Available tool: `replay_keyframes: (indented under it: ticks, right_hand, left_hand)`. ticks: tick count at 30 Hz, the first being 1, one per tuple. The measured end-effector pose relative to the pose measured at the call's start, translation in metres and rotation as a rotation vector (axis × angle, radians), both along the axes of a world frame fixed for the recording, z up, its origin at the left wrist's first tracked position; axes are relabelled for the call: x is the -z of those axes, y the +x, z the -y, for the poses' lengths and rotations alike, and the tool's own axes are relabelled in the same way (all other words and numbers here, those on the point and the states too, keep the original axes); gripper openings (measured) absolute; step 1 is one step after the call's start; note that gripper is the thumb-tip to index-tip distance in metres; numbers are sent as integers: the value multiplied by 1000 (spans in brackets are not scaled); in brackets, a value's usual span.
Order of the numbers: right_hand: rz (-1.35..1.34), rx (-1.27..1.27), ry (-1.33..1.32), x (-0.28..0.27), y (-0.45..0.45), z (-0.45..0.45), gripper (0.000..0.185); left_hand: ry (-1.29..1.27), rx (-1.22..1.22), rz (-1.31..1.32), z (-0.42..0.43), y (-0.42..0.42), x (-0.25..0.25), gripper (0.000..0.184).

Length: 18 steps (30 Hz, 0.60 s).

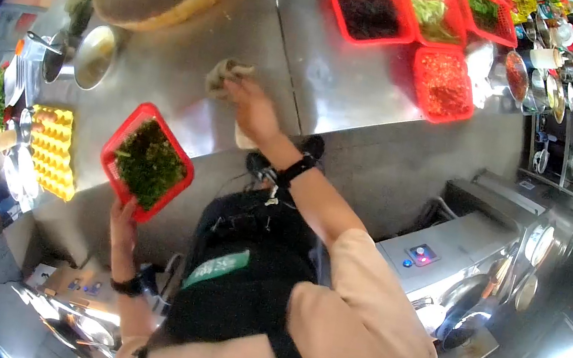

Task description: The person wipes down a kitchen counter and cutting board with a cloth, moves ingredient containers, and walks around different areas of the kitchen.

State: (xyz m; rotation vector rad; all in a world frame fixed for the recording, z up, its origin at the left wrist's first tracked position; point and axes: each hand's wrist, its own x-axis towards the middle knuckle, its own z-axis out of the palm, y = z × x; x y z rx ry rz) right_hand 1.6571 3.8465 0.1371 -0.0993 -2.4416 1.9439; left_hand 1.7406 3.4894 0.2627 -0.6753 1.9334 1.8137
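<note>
Smooth steel of the worktop (170,63) shines with blurred, milky reflections. At its near edge, on the left side, is the red plastic basket (183,176), tilted so that its square shape appears like a diamond; whether it touches the steel, I cannot tell. Inside lie finely chopped, leafy green herbs (146,168). The left hand (124,217) is grasping this basket by its nearest corner. The right hand (258,113) has its fingers on a soft, crumpled, greyish cloth (224,79); because of blur I cannot tell if it clenches the cloth or only presses it. Beside the basket is a yellow, dimpled egg tray (53,150), and behind it a round metal bowl (96,79).
</note>
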Motion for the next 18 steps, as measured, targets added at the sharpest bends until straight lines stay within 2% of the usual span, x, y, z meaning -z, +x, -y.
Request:
replay_keyframes:
  ticks: [2, 3, 5, 7, 9, 12, 14, 16, 18]
  right_hand:
    - [-416, 158, 230, -19, -2, -29, 55]
    - [-272, 194, 255, -18, -5, -51, 56]
    - [-97, 262, -5, 7, -24, -98, 56]
    - [-64, 281, -288, 23, -26, -122, 55]
    - [-272, 347, 631, 17, -17, -125, 48]
    - [-247, 337, 584, 29, -7, -62, 42]
    - [-216, 360, 493, 20, 0, -25, 39]
    - [-359, 179, 460, 10, 1, 12, 38]
    - [-304, 114, 450, 5, -8, 28, 39]
  left_hand:
    - [29, 94, 40, 16, -1, 4, 35]
    - [21, 84, 36, 13, -1, -2, 35]
    - [-101, -34, 51, -1, 2, -16, 32]
    - [-59, 0, 31, 4, 4, -11, 32]
    - [-16, 28, 19, 16, 12, -7, 32]
    - [-41, 5, 55, 36, 23, -2, 32]
    - [-128, -34, -12, 28, 25, -7, 32]
    - [-43, -66, -19, 23, 26, -5, 31]
    - [46, -96, -40, 15, 18, -3, 31]
